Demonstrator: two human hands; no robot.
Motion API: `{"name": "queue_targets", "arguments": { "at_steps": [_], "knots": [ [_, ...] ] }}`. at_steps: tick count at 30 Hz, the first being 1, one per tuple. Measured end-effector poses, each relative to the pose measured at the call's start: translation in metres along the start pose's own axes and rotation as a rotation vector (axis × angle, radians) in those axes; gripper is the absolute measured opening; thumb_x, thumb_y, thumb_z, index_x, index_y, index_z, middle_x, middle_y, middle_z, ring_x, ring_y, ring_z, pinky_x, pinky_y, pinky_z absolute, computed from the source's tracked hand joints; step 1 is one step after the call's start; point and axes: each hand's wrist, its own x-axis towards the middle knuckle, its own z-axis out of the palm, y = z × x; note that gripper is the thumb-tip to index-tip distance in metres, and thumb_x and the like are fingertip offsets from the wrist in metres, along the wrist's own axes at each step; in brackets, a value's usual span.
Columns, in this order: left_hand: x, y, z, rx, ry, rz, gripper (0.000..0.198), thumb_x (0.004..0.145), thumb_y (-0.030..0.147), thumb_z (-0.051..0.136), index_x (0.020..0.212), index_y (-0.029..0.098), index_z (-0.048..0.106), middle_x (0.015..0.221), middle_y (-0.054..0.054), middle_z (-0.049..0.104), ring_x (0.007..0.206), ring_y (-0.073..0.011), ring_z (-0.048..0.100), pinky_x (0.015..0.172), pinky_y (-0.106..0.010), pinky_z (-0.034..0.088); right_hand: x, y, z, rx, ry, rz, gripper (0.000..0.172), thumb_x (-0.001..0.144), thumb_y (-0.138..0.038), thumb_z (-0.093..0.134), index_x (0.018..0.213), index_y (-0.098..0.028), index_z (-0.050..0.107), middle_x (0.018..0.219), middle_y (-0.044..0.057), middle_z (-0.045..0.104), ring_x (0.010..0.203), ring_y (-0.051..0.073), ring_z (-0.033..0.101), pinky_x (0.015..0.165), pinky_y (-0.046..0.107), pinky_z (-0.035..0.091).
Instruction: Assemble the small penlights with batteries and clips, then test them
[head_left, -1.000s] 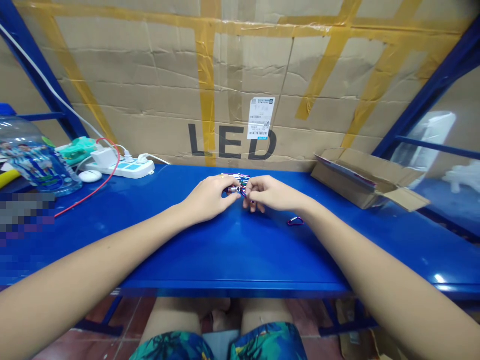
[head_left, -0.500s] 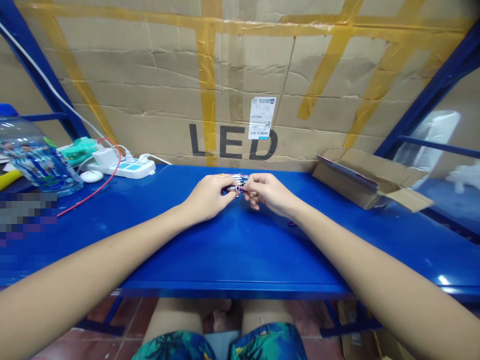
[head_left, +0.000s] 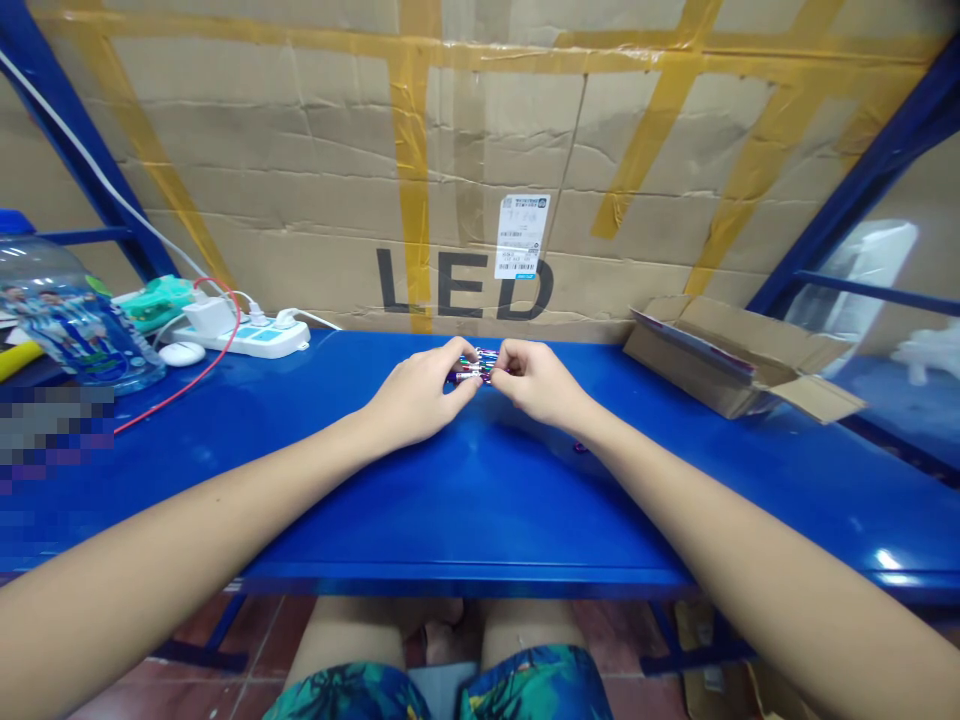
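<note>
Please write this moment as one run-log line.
left hand: pinching small coloured pieces | right hand: touching same pile, grip unclear | surface: blue table | nearby: open cardboard box

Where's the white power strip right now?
Head view: the white power strip lies far left on the blue table, against the cardboard backing, right of the white mouse, well left of the left hand pinching a small metal piece.

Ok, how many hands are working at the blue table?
2: the left hand and the right hand, fingertips meeting on the small purple pieces. No other hands show.
</note>
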Motion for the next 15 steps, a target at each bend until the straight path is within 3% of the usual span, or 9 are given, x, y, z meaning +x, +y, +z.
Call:
{"name": "queue_targets", "arguments": {
  "at_steps": [8, 15],
  "knots": [
    [-0.001, -0.002, 0.003, 0.186, 0.002, 0.148, 0.016, 0.096, 0.026, 0.048, 0.103, 0.018, 0.06, 0.101, -0.007, 0.069, 0.095, -0.0234, 0.064, 0.082, -0.036, 0.049, -0.003, -0.007, -0.001, -0.231, 0.003, -0.086, 0.014, 0.08, -0.019, 0.052, 0.068, -0.02, 0.045, 0.062, -0.001, 0.053, 0.06, 0.013, 0.044, 0.058, 0.027, 0.028],
    [-0.002, -0.001, 0.005, 0.31, 0.011, 0.175, 0.019, 0.097, 0.023, 0.045, 0.103, 0.014, 0.061, 0.101, -0.011, 0.069, 0.093, -0.0241, 0.066, 0.083, -0.036, 0.051, -0.007, -0.015, 0.0, -0.403, -0.067, -0.177, 0.015, 0.089, -0.017, 0.049, 0.074, -0.021, 0.045, 0.068, 0.003, 0.057, 0.062, 0.016, 0.047, 0.061, 0.029, 0.028]
  ]
}}
